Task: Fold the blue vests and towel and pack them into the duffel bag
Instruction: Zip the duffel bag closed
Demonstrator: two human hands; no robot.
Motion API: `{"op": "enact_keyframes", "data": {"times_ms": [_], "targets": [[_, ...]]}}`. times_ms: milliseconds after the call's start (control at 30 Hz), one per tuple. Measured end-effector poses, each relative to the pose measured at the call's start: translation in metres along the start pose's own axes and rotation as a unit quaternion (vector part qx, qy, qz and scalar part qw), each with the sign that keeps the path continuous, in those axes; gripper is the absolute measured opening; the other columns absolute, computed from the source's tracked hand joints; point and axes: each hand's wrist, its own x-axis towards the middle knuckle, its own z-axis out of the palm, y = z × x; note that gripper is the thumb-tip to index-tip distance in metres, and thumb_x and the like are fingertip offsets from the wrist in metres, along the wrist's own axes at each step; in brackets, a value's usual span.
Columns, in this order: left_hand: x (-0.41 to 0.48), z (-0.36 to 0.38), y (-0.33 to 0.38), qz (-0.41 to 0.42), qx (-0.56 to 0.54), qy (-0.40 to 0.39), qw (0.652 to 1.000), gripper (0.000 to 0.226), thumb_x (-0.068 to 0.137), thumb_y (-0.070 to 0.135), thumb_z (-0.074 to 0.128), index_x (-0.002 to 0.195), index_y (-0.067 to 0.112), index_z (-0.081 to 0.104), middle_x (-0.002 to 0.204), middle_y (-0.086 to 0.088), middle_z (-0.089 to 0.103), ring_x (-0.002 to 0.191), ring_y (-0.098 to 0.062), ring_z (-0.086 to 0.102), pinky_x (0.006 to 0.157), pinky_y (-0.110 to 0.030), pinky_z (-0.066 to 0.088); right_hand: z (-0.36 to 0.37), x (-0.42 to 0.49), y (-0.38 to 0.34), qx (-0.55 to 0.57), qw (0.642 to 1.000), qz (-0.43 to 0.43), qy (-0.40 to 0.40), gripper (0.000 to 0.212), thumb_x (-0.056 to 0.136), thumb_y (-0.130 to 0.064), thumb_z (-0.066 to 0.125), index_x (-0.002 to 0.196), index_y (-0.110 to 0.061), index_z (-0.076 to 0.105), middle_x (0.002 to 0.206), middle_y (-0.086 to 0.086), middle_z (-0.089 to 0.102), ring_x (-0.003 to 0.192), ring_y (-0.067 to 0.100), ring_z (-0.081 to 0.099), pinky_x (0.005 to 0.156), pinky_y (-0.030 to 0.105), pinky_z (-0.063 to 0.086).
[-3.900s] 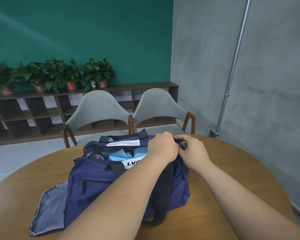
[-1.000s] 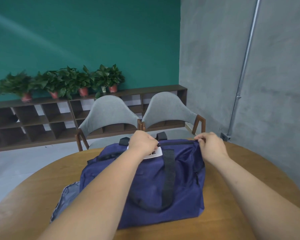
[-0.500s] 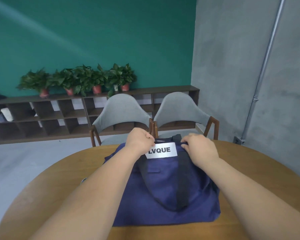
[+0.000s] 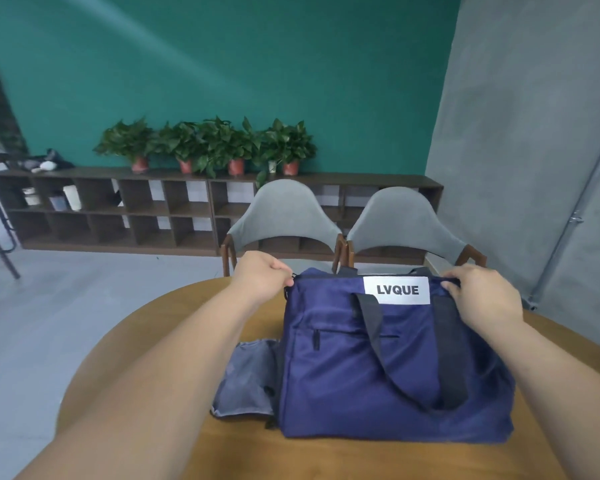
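Duffel bag (image 4: 388, 368), dark blue, stands on the round wooden table (image 4: 343, 459) toward its far edge and right of the middle, white label (image 4: 396, 290) facing the person and a dark carrying strap (image 4: 371, 323) drooping down the front. In the head view, the only one, its top edge looks drawn together from corner to corner, and no vest or towel shows anywhere, so they are probably already inside. The left hand (image 4: 262, 280) is clenched at the bag's top left corner, thumb and fingers pinching something small and dark there; it may be the zip pull, but it is too small to tell. The right hand (image 4: 482, 294) grasps the top right corner, fingers curled over the cloth, as if bracing it. A grey flap (image 4: 245, 379) lies open and flat on the table, touching the bag's left side. Judging from this, the packing is near its end and only the closing remains. The pull could catch on loose cloth at the corner and jam if tugged hard. A hard tug to the left could also drag the bag across the smooth wood should the right hand's hold slacken. The grey flap, left open, could be forgotten.
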Motion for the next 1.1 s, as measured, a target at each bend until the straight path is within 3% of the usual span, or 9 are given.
{"op": "enact_keyframes", "data": {"times_ms": [200, 367, 433, 500, 533, 667, 867, 1000, 1100], "targets": [[-0.012, -0.003, -0.012, -0.004, -0.009, 0.004, 1.000, 0.024, 0.084, 0.005, 0.073, 0.065, 0.017, 0.080, 0.072, 0.009, 0.076, 0.074, -0.013, 0.065, 0.090, -0.033, 0.059, 0.004, 0.005, -0.007, -0.005, 0.999, 0.042, -0.023, 0.016, 0.098, -0.031, 0.066, 0.111, -0.035, 0.076, 0.107, 0.009, 0.073, 0.096, 0.037, 0.068, 0.072, 0.039, 0.053], [-0.018, -0.009, -0.027, 0.008, -0.025, -0.030, 0.999, 0.023, 0.095, 0.007, 0.068, 0.076, 0.016, 0.079, 0.085, 0.003, 0.080, 0.082, -0.015, 0.070, 0.098, -0.036, 0.058, -0.002, 0.009, -0.029, 0.015, 0.993, 0.068, -0.094, 0.034, 0.096, -0.018, 0.060, 0.117, -0.039, 0.075, 0.118, 0.010, 0.072, 0.108, 0.037, 0.066, 0.086, 0.042, 0.057], [-0.023, -0.016, -0.034, 0.011, -0.041, -0.044, 0.998, 0.016, 0.097, 0.007, 0.068, 0.087, 0.011, 0.079, 0.088, -0.003, 0.080, 0.074, -0.011, 0.070, 0.085, -0.024, 0.060, -0.011, 0.004, -0.049, 0.040, 0.996, 0.042, -0.075, 0.033, 0.096, -0.016, 0.059, 0.116, -0.035, 0.077, 0.121, 0.011, 0.073, 0.111, 0.038, 0.065, 0.090, 0.044, 0.056], [-0.034, -0.022, -0.040, 0.010, -0.064, -0.057, 0.996, 0.011, 0.099, 0.005, 0.066, 0.099, 0.003, 0.078, 0.092, -0.011, 0.079, 0.062, -0.004, 0.067, 0.061, -0.010, 0.053, -0.017, -0.006, -0.072, 0.075, 0.996, -0.018, -0.038, 0.025, 0.095, -0.018, 0.063, 0.111, -0.029, 0.078, 0.118, 0.008, 0.074, 0.107, 0.037, 0.067, 0.089, 0.044, 0.056], [-0.040, -0.025, -0.046, 0.014, -0.075, -0.058, 0.995, 0.011, 0.099, 0.004, 0.066, 0.101, 0.001, 0.077, 0.091, -0.013, 0.078, 0.060, -0.004, 0.066, 0.057, -0.008, 0.049, -0.019, -0.014, -0.086, 0.095, 0.994, -0.054, -0.023, 0.021, 0.094, -0.019, 0.066, 0.109, -0.029, 0.078, 0.117, 0.006, 0.074, 0.105, 0.035, 0.068, 0.088, 0.043, 0.056], [-0.065, -0.034, -0.079, 0.035, -0.084, -0.067, 0.994, 0.007, 0.098, 0.008, 0.070, 0.101, 0.007, 0.077, 0.090, -0.008, 0.080, 0.069, -0.007, 0.070, 0.064, -0.013, 0.053, -0.018, -0.072, -0.143, 0.198, 0.966, -0.166, 0.006, 0.017, 0.092, -0.019, 0.074, 0.106, -0.029, 0.077, 0.111, -0.007, 0.071, 0.106, 0.021, 0.062, 0.090, 0.036, 0.051], [-0.112, -0.022, -0.149, 0.102, -0.049, -0.074, 0.991, 0.010, 0.095, 0.013, 0.075, 0.097, 0.023, 0.077, 0.082, -0.002, 0.078, 0.072, -0.014, 0.067, 0.079, -0.033, 0.056, 0.021, -0.170, -0.193, 0.274, 0.930, -0.244, -0.026, 0.016, 0.092, -0.030, 0.076, 0.108, -0.031, 0.075, 0.108, -0.018, 0.060, 0.104, 0.012, 0.053, 0.086, 0.030, 0.050], [-0.147, -0.012, -0.188, 0.124, 0.034, -0.059, 0.990, 0.002, 0.093, 0.034, 0.076, 0.092, 0.033, 0.076, 0.079, 0.008, 0.072, 0.066, -0.010, 0.065, 0.070, -0.030, 0.055, 0.053, -0.204, -0.193, 0.252, 0.936, -0.247, -0.004, 0.021, 0.089, -0.031, 0.080, 0.110, -0.028, 0.076, 0.114, -0.012, 0.056, 0.105, 0.019, 0.055, 0.085, 0.042, 0.049], [-0.164, -0.004, -0.205, 0.181, 0.139, -0.027, 0.973, 0.018, 0.094, 0.047, 0.070, 0.089, 0.030, 0.074, 0.078, 0.016, 0.071, 0.071, -0.003, 0.063, 0.072, -0.025, 0.050, 0.062, -0.215, -0.193, 0.227, 0.947, -0.228, 0.017, 0.026, 0.086, -0.034, 0.083, 0.111, -0.029, 0.076, 0.123, -0.008, 0.057, 0.111, 0.023, 0.055, 0.087, 0.043, 0.044]]}}
